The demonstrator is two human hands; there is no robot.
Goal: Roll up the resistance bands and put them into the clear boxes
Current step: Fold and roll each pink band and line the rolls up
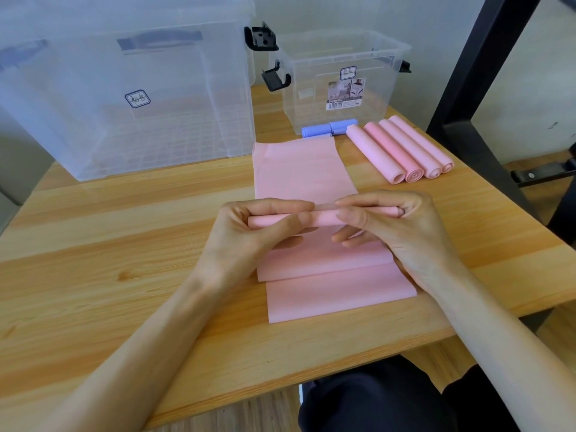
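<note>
— Head view: where's our pink band [304,169]?
— On the desk [124,232], running straight away from us; its rolled end [324,217] lies crosswise, pinched equally by our left hand [249,232] and right hand [399,226].

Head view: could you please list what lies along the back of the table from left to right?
Large clear box → small clear box → blue rolls → pink rolls.
</note>
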